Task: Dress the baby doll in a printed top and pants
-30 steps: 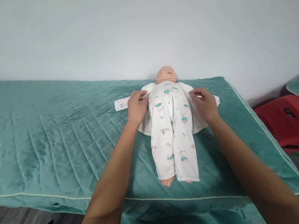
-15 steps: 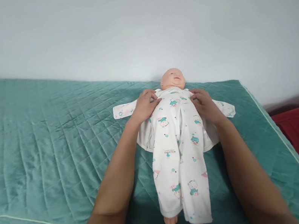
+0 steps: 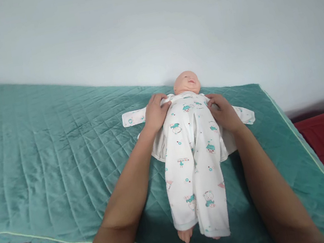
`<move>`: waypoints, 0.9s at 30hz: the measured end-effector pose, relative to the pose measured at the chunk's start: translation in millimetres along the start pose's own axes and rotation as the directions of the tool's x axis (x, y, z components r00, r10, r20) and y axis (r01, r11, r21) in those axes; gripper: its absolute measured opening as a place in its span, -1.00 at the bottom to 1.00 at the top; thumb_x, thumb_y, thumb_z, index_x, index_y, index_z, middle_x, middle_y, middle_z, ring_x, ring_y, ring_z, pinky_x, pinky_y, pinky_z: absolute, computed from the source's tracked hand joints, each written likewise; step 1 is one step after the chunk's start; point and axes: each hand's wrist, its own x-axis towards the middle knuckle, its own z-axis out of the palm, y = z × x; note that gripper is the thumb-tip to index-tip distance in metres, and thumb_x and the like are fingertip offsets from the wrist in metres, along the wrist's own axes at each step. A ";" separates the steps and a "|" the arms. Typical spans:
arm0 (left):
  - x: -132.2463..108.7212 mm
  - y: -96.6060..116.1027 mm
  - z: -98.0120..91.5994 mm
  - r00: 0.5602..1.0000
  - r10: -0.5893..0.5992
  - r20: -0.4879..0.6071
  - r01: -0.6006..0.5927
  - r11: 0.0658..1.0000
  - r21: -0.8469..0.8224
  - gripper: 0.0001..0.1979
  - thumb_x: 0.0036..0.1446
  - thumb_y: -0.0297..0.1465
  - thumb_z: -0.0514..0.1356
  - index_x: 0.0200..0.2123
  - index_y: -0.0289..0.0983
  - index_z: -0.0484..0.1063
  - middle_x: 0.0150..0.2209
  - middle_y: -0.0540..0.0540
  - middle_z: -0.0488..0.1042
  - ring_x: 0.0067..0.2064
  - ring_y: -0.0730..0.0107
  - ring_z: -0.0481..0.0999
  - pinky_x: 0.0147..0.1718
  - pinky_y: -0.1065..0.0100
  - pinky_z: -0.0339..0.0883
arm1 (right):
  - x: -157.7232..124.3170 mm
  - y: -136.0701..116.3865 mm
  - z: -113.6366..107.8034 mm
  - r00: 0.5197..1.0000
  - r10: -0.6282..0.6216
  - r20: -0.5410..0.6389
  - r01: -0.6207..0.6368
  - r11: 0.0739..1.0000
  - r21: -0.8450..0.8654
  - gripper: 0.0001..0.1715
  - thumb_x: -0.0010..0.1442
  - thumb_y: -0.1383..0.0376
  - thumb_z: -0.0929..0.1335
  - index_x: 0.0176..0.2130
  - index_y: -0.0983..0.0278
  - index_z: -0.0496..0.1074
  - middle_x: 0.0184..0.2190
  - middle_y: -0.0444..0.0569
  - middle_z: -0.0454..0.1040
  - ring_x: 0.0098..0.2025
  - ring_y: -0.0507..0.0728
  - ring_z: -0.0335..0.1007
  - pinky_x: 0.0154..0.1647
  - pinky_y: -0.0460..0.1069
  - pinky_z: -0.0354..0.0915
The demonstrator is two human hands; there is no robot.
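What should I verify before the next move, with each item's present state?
1. Doll face up on the green quilted cover: ok.
2. Left hand and right hand at opposite sides of the doll's chest: ok.
3. Firm finger grip on the white trousers: cannot tell.
4. Both feet clear of the cuffs: not ok, one mostly covered.
5. Sleeves spread out to both sides: ok.

Quilted green bedcover (image 3: pixel 46 157), far left: open room. White wall (image 3: pixel 119 33): barrier just behind doll's head (image 3: pixel 186 83). Left hand (image 3: pixel 158 111) and right hand (image 3: pixel 223 113): obstructing both sides of printed trousers (image 3: pixel 182 151), upper end. Trouser legs (image 3: pixel 212 208): open from above.
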 end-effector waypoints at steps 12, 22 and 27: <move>-14.8 2.3 -18.7 0.992 -0.110 -0.069 0.128 0.914 0.385 -0.75 0.24 -0.22 0.19 -0.15 -0.27 0.45 -0.02 -0.33 0.49 0.11 -0.16 0.38 0.07 -0.06 0.29 | -6.8 -7.0 -8.5 0.950 0.170 -0.262 -0.245 0.926 -0.288 -0.77 0.19 0.07 0.35 -0.30 0.18 0.37 -0.22 0.06 0.50 -0.17 0.26 0.40 -0.09 0.17 0.31; -18.6 47.9 -49.5 0.974 -0.190 0.123 0.200 0.977 -0.074 -0.83 0.22 -0.26 0.17 -0.32 -0.23 0.38 -0.33 -0.03 0.49 -0.27 0.33 0.44 -0.21 0.26 0.33 | -20.6 -10.9 -40.2 0.900 0.435 0.038 -0.327 0.728 -0.602 -0.55 0.13 0.10 0.35 -0.68 0.17 0.22 -0.70 -0.08 0.27 -0.62 0.08 0.08 -0.51 0.03 -0.02; -32.3 75.7 -66.8 0.942 -0.038 0.334 0.121 0.965 -0.232 -0.81 0.24 -0.24 0.18 -0.18 -0.21 0.48 -0.21 -0.03 0.52 -0.22 0.37 0.48 -0.23 0.32 0.37 | -14.2 -23.6 -48.6 0.904 0.421 0.076 -0.373 0.862 -0.342 -0.55 0.11 0.19 0.38 -0.67 0.21 0.15 -0.68 -0.19 0.12 -0.57 0.02 0.02 -0.53 -0.01 -0.06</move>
